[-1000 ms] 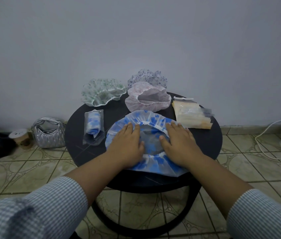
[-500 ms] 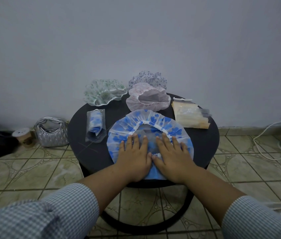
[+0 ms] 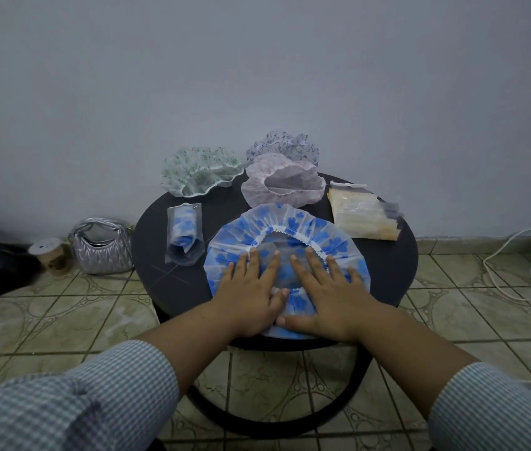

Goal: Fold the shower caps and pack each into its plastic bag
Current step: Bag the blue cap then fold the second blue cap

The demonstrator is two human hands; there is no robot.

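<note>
Bare table (image 3: 384,265) right of blue cap (image 3: 293,227); bag stack (image 3: 363,214) seemingly crowds behind.

The scene is viewed from one head-worn camera, aimed forward and down, near the round table (image 3: 388,265) before a wall (image 3: 257,76).

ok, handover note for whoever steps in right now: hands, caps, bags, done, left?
Left hand and right hand: both flat, pressing the blue cap on the table.
Done: one packed cap, table's left.
Left: fold and bag the blue one, then the green cap, pink cap and purple cap at the back.
Empty bags: stacked right.
</note>
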